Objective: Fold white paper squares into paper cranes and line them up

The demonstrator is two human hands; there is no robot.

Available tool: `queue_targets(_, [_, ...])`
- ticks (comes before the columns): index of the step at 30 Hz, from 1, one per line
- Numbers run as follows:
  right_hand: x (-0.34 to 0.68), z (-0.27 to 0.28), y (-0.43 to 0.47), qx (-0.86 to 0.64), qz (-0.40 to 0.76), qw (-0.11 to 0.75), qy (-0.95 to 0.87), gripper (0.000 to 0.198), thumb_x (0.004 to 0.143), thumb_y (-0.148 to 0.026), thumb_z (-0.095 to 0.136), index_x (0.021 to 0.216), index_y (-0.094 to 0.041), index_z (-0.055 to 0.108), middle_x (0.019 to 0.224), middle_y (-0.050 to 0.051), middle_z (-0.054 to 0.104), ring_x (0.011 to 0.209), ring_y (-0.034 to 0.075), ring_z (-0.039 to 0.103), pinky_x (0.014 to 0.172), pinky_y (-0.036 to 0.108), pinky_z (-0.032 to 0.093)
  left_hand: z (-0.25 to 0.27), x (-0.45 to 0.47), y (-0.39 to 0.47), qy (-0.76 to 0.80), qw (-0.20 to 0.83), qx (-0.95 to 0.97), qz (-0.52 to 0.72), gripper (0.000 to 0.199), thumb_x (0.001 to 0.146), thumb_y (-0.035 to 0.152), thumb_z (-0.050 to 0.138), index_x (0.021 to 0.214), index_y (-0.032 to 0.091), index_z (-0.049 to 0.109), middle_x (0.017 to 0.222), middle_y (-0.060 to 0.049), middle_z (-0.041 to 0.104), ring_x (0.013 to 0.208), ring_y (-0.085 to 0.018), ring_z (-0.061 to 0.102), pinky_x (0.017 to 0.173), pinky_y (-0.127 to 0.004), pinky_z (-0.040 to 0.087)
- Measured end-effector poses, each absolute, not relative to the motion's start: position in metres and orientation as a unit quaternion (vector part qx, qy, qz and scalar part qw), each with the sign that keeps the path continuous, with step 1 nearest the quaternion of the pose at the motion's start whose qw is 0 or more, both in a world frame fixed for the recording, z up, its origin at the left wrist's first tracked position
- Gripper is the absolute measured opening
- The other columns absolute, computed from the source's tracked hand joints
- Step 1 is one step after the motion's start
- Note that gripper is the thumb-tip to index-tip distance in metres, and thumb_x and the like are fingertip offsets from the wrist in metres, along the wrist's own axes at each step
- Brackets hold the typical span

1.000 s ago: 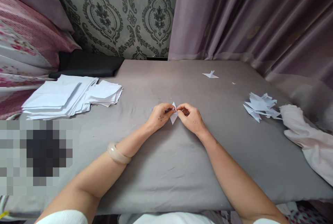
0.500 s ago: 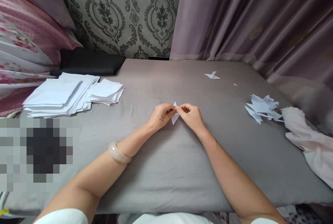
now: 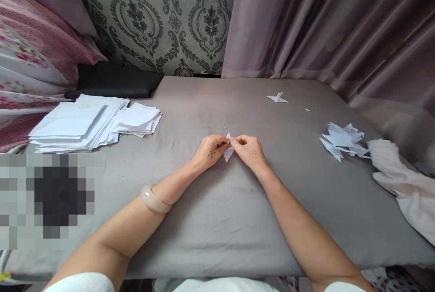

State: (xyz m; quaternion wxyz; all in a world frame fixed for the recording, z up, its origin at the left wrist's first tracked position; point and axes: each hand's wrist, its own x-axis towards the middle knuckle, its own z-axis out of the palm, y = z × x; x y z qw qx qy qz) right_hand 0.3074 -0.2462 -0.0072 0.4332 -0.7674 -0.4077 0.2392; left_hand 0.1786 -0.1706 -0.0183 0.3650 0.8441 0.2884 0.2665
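Together, left hand (image 3: 210, 150) and right hand (image 3: 249, 151) pinch one folded paper (image 3: 227, 152) between two stacks (image 3: 95, 122) and one pile (image 3: 342, 141).

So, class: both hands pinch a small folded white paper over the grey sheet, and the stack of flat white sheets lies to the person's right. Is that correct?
Not quite. The head view shows the stack of flat sheets to the person's left; folded pieces lie on the right. Left hand and right hand do pinch the folded paper over the grey sheet.
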Motion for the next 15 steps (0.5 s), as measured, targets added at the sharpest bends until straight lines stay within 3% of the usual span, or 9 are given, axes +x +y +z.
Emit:
queue_targets(6, [0.31, -0.008, -0.246, -0.737, 0.318, 0.479, -0.356, 0.017, 0.068, -0.033, 0.062, 0.065, -0.017, 0.068, 0.06, -0.001, 0.06, 0.057, 0.01, 0.049, 0.054, 0.022, 0.034, -0.019, 0.178, -0.17, 0.301, 0.374, 0.837, 0.262, 0.013, 0.084, 0.022, 0.061, 0.086, 0.018, 0.073, 0.08, -0.002, 0.072, 0.071, -0.014, 0.063, 0.064, -0.021, 0.045])
queue_targets(10, [0.312, -0.001, -0.248, -0.704, 0.436, 0.491, -0.271, 0.019, 0.067, -0.034, 0.067, 0.065, -0.015, 0.064, 0.061, -0.001, 0.056, 0.048, 0.005, 0.035, 0.042, 0.02, 0.021, -0.021, 0.178, -0.17, 0.302, 0.376, 0.837, 0.259, 0.013, 0.083, 0.023, 0.061, 0.086, 0.019, 0.073, 0.08, -0.002, 0.072, 0.071, -0.014, 0.062, 0.065, -0.021, 0.045])
queue_targets(15, [0.316, 0.004, -0.251, -0.666, 0.498, 0.5, -0.243, 0.023, 0.067, -0.035, 0.072, 0.068, -0.014, 0.064, 0.066, 0.001, 0.057, 0.048, 0.004, 0.035, 0.039, 0.018, 0.018, -0.023, 0.178, -0.169, 0.299, 0.389, 0.834, 0.251, 0.016, 0.085, 0.026, 0.058, 0.088, 0.019, 0.073, 0.085, -0.002, 0.073, 0.076, -0.015, 0.064, 0.067, -0.022, 0.046])
